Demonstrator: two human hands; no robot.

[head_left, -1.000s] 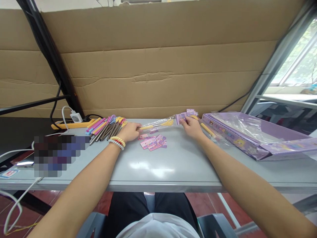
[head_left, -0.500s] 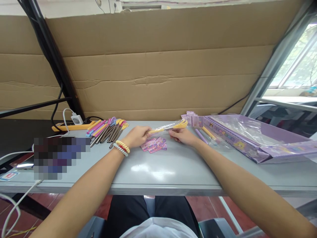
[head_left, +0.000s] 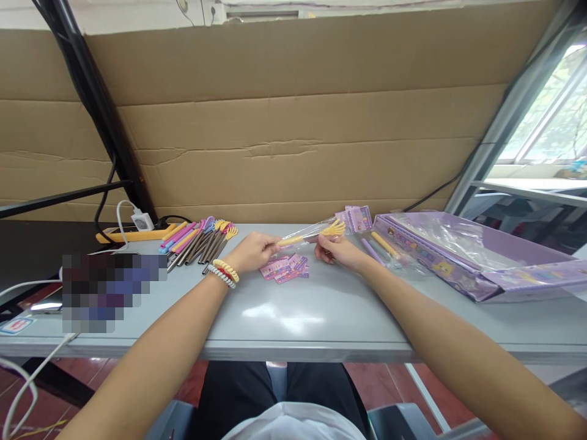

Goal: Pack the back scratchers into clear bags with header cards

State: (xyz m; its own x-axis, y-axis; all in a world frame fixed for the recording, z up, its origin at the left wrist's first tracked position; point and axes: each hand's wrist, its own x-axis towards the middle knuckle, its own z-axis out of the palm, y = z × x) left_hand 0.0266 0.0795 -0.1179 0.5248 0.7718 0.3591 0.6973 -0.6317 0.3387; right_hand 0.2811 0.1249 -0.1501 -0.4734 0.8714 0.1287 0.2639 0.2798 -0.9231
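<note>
My left hand (head_left: pixel 251 250) grips the handle end of a yellow fork-like utensil (head_left: pixel 316 233) that lies inside a clear plastic sleeve. My right hand (head_left: pixel 338 250) pinches the sleeve further along, below the yellow prongs. Both hands hold it just above the grey table (head_left: pixel 321 311). Under the hands lies a small pile of pink and purple cards (head_left: pixel 284 267). Coloured bracelets sit on my left wrist.
A bundle of coloured-handled metal utensils (head_left: pixel 202 238) lies at the left. A purple box (head_left: pixel 463 256) with clear plastic stands at the right, purple card packs (head_left: pixel 355 218) and loose sticks beside it. A power strip with charger (head_left: pixel 132 229) sits at the back left before a cardboard wall.
My right hand left the purple card packs and came back left to the sleeve. Both hands lifted the sleeved yellow utensil off the table, and its far end is now tilted slightly higher.
</note>
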